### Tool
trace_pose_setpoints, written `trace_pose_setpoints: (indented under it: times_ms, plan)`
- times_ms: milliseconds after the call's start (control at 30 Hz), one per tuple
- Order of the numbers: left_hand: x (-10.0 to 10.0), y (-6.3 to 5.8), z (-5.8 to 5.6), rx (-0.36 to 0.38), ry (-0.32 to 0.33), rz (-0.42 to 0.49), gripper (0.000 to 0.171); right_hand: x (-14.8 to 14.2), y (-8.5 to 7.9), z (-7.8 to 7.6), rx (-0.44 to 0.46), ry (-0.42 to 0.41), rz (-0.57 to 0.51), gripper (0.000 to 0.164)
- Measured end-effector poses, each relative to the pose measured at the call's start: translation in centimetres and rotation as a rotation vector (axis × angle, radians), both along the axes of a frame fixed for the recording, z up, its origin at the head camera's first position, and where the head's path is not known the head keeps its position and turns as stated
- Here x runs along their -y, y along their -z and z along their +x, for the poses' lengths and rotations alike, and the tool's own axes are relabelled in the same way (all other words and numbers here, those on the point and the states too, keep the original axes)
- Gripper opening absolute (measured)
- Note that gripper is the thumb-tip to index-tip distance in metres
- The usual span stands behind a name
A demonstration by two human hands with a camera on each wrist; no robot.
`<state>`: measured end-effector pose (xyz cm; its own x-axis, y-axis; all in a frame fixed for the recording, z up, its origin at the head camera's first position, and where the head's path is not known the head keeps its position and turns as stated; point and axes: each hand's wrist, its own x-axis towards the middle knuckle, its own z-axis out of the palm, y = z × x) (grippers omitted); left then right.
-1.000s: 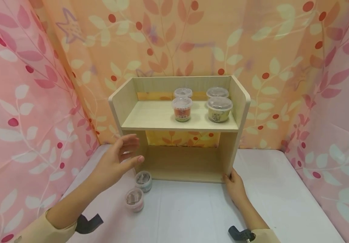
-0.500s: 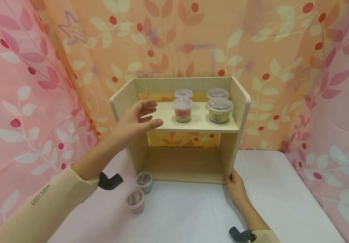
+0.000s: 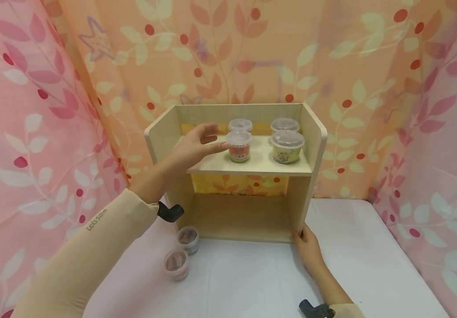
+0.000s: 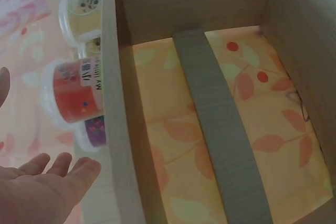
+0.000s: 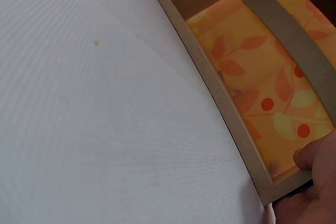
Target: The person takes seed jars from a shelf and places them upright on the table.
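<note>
On the upper board of a small wooden shelf stand several lidded plastic tubs. My left hand is over that board with its fingers extended, its thumb tip right at the side of the red tub. In the left wrist view, the fingers are spread beside the red tub, and a purple tub shows behind it. At the shelf's lower right corner, my right hand grips the side panel. The right wrist view shows its thumb inside the panel and the other fingers outside.
A wider yellow tub stands front right on the upper board, with another tub behind it. Two more tubs, a greyish one and a pink one, sit on the white table at the shelf's left front.
My left hand has risen from beside the lower compartment and moved right to the red tub on the upper board. My right hand keeps its hold on the shelf.
</note>
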<state>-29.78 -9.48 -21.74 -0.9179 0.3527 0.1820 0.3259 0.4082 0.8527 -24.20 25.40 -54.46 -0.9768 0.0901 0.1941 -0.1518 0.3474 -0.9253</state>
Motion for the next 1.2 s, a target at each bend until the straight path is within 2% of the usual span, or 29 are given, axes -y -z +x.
trace_pose_setpoints:
  times_ms: [167,300,433,533,733,1200]
  plan:
    - [-0.7,0.6,-1.2,0.024,0.052,0.045,0.083,0.2,0.1,0.1,-0.002,-0.024,-0.04,0.053]
    - [-1.2,1.0,-1.7,0.039,0.083,0.073,0.079,0.3,0.0,0.1,-0.005,-0.027,-0.032,0.053]
    - [-2.0,1.4,-2.2,0.069,0.131,0.166,0.067,0.2,-0.2,0.0,-0.009,-0.022,-0.019,0.052]
    - [-2.5,1.7,-2.3,0.08,0.124,0.191,0.063,0.2,-0.2,0.0,-0.006,-0.031,-0.027,0.052]
    - [-3.1,1.9,-2.6,0.071,0.076,0.117,0.067,0.2,-0.2,-0.1,-0.012,-0.03,-0.024,0.052]
    - [-3.8,2.1,-2.7,0.083,0.005,0.111,0.074,0.1,-0.1,0.0,-0.002,-0.011,-0.016,0.052]
